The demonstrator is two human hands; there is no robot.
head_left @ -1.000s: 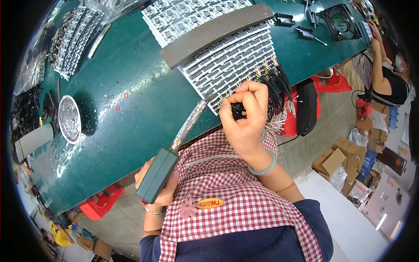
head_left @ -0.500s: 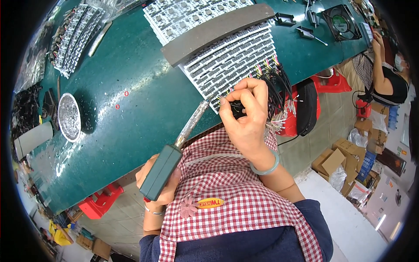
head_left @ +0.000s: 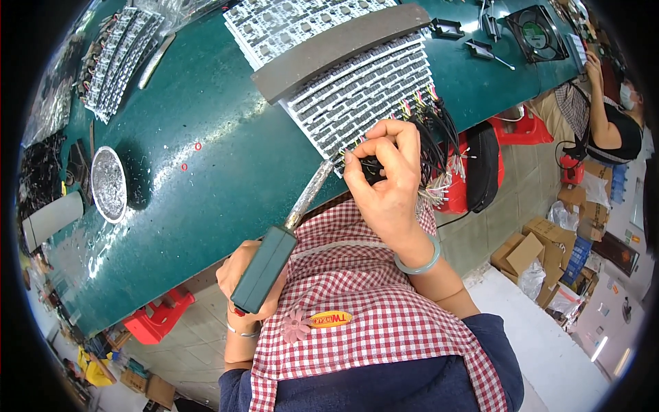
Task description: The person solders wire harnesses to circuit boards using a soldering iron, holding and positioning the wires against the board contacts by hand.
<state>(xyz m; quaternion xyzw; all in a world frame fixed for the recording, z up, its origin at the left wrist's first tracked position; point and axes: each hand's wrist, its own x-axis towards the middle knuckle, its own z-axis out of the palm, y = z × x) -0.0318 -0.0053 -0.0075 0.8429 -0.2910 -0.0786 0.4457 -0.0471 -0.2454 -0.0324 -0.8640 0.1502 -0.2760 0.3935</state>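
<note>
Left grip (head_left: 235, 269): closed round the handle of my soldering iron (head_left: 265, 269), its shaft slanting up toward the boards.
Right grip (head_left: 388, 182): thumb and forefinger closed in a pinch, apparently on one of the black wires (head_left: 435, 134); its end is hidden.
Circuit boards (head_left: 360, 89): spread on the desk (head_left: 206, 199) ahead of me, near left corner at the iron's tip; whether they touch, I can't tell.
Steady joint: I'd rest my right wrist, hold the wire flat on its pad, heat briefly, and lift the tip before letting go.
Spacing: my fingertips are near the hot shaft, so I'd approach from the left.
Iron: one.
Dark bar (head_left: 336, 53): one, across the boards.
Silver bowl (head_left: 110, 185): one.
Red rings (head_left: 198, 146): two.
Fan (head_left: 537, 34): one.
Boards, wires: too overlapped to count.
</note>
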